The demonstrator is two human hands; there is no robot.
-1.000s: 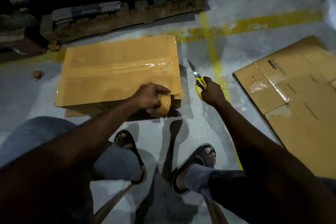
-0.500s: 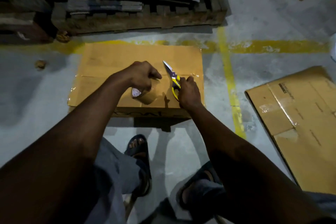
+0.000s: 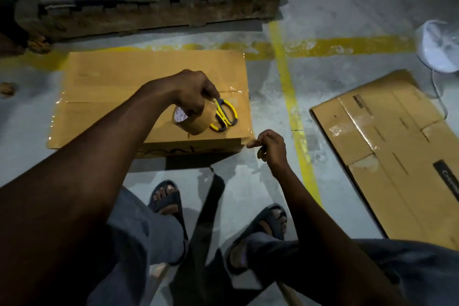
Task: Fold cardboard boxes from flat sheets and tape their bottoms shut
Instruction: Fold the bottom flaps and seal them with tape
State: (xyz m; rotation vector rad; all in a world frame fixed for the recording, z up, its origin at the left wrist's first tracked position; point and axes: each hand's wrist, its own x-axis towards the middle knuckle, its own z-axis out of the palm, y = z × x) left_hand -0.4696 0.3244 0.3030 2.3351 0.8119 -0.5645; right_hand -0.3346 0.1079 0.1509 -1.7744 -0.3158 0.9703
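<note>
A folded cardboard box (image 3: 119, 82) stands on the floor with its taped bottom facing up. My left hand (image 3: 191, 92) is above it and grips both a brown tape roll (image 3: 193, 123) and yellow-handled scissors (image 3: 224, 114). My right hand (image 3: 269, 145) hovers at the box's near right corner, fingers loosely curled, index finger pointing at the corner; I cannot tell if it pinches the tape end there. A strip of shiny tape runs across the seam of the box.
A flat cardboard sheet (image 3: 397, 146) lies on the floor at the right. A wooden pallet (image 3: 149, 7) loaded with flat sheets stands behind the box. Yellow floor lines (image 3: 293, 117) cross beside it. A white fan (image 3: 439, 47) sits far right. My sandalled feet (image 3: 166, 201) are below.
The scissors went from my right hand to my left hand, which still holds the tape roll. My right hand dropped to the box's near right corner.
</note>
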